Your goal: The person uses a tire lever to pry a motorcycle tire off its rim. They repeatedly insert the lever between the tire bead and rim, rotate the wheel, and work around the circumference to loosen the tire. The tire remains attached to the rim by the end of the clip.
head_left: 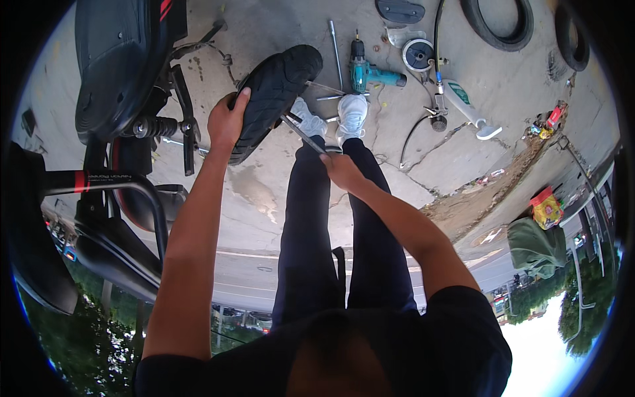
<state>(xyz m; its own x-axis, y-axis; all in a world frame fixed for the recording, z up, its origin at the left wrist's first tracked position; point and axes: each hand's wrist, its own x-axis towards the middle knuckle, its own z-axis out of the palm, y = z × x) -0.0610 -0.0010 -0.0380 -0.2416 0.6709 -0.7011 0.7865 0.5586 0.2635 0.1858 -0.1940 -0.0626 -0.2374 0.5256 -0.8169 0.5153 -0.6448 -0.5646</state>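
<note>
A black scooter tire (274, 96) with a grooved tread stands tilted in front of me, left of my white shoes (353, 114). My left hand (227, 120) is closed on its near left side, thumb lying over the tread. In my right hand (341, 171) is a long metal tire lever (303, 134), gripped near its lower end. The lever's far end meets the tire's right side; its tip is hidden there. Another thin metal bar (325, 87) sticks out from the tire's upper right. The wheel's inner side is turned away from view.
A parked scooter (122, 73) fills the left side. Beyond my feet lie a teal cordless drill (365, 71), a long socket wrench (335, 49), a small wheel (418, 55), an air hose with inflator (438, 106), and a loose tire (503, 36). Rubble (483, 192) lines a cracked edge at right.
</note>
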